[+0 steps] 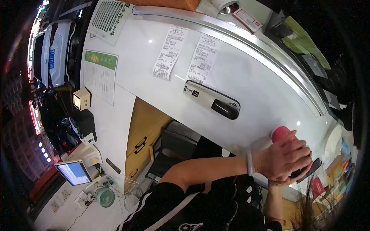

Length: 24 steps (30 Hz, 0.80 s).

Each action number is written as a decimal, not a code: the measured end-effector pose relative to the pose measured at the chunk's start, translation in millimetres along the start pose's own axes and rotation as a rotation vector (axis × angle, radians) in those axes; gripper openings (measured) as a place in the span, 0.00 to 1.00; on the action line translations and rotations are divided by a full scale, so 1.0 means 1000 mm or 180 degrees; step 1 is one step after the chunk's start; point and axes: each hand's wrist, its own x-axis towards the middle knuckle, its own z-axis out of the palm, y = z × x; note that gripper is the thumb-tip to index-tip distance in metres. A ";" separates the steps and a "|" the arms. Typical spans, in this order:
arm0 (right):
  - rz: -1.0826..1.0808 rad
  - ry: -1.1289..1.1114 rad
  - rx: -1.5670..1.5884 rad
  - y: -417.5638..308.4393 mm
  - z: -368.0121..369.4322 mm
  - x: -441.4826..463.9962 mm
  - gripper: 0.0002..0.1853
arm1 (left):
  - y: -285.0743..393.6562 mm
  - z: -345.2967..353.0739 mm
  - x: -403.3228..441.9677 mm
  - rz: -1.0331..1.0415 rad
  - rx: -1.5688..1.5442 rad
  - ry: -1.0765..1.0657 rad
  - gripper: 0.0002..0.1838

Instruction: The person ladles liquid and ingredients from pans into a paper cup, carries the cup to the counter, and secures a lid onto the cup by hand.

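Both of my hands meet over the right end of the white counter (254,115). My left hand (283,158), with a pale bracelet (249,163) on its wrist, lies on top with bent fingers. My right hand (296,177) comes up from below, its fingers curled under the left. Something dark shows between them, mostly hidden, and I cannot make out what it is. Beside the left fingers is a round pink-red object (280,133); whether they touch it is unclear. A dark flat object (312,168) lies just right of the hands.
A white-and-black stapler-like sealing device (212,101) lies mid-counter. Above it are two printed receipts (169,52) (204,57). A metal rail (246,46) runs along the back. At left are a green-headed sheet (101,73), a small scanner box (82,99), and a monitor (73,172) near cables.
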 end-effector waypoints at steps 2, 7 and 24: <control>-0.0060 0.0011 0.0242 0.006 -0.002 -0.001 0.24 | 0.000 -0.004 0.000 0.0018 0.0051 -0.0105 0.25; -0.1314 -0.1017 -0.2665 -0.055 -0.010 0.014 0.53 | -0.006 -0.008 -0.011 0.0059 0.0072 -0.0266 0.26; -0.0820 -0.1282 -0.1484 -0.062 -0.004 0.020 0.26 | -0.004 -0.027 0.003 0.0180 0.0872 -0.0986 0.54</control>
